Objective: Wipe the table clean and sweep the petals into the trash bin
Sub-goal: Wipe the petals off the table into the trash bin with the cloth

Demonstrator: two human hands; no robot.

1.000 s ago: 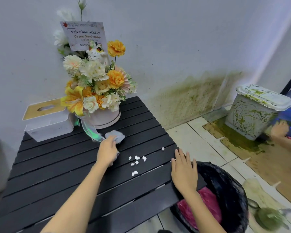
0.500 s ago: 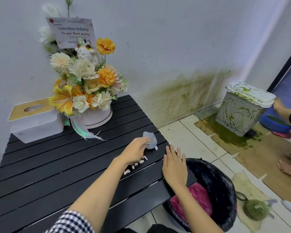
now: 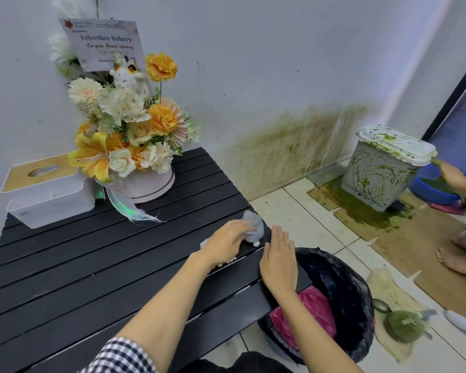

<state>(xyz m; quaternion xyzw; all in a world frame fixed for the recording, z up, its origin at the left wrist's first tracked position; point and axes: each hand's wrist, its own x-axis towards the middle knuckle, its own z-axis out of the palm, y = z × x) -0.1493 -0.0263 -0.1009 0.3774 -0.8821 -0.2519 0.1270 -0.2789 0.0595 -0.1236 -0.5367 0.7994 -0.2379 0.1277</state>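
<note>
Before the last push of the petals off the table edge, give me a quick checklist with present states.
1. Cloth in the left hand: ok, held against the table near its right edge.
2. Right hand placed at the edge as a guard: ok, fingers straight, flat.
3. Trash bin under the edge: ok, open, directly below the right hand.
4. Petals gathered: cannot tell, mostly hidden under the left hand.
5. Ribbon of the bouquet clear of the sweep: ok, behind the cloth.
</note>
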